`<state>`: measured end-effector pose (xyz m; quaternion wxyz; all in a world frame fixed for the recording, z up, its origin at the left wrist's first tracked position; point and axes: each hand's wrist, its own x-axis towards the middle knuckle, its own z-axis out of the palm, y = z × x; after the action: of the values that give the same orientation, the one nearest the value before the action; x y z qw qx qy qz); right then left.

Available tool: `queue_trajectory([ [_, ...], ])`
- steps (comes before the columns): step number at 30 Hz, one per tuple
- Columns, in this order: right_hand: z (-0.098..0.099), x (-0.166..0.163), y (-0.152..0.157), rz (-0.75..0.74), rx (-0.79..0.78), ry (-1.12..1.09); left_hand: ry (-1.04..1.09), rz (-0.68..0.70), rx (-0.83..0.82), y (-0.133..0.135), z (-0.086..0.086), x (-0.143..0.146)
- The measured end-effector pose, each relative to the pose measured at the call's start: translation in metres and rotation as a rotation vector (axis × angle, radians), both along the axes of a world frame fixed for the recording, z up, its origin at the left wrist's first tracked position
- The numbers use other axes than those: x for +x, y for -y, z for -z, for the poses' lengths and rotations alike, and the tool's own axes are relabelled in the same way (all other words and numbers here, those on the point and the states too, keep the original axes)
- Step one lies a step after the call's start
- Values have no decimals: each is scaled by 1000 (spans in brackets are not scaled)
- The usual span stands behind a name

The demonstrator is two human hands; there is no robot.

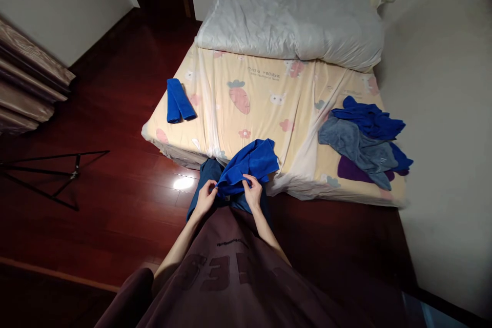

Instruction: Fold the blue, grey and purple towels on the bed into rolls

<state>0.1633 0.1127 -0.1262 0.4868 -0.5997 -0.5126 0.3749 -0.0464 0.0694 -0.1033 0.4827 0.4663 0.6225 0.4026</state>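
Note:
A blue towel (251, 160) is stretched between my hands at the near edge of the bed, its far part lying on the mattress. My left hand (207, 196) pinches its left near corner. My right hand (252, 192) grips the near edge further right, thumb and fingers closed on the cloth. Two folded blue towels (180, 101), or one folded in two strips, lie on the left side of the bed. On the right is a rumpled heap with a blue cloth (369, 118), a grey-blue towel (355, 143) and a purple cloth (349, 170).
The bed (265, 105) has a pale yellow sheet with carrot and rabbit prints. A bunched grey-white quilt (292, 15) covers its head end. A black tripod (73, 174) stands on the dark red floor at left, near a curtain (31, 82). A wall (442, 113) borders the right side.

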Motion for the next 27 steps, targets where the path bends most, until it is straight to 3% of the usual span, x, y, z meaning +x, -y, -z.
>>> queue_trajectory([
  [4,-33,-17,11,-47,138,49,-136,40,164,-4,-6,7],
  [8,-62,-34,18,-169,240,76,-198,302,324,-11,-18,19],
  [11,-76,-42,21,-255,305,107,-184,273,340,-11,-22,25],
  [15,-79,-43,24,-304,383,124,-205,120,327,-8,-26,19],
  [21,-74,-36,21,-292,402,281,-172,23,268,0,-44,6],
  [27,-71,-26,-9,-409,355,478,-61,24,315,1,-73,7],
])
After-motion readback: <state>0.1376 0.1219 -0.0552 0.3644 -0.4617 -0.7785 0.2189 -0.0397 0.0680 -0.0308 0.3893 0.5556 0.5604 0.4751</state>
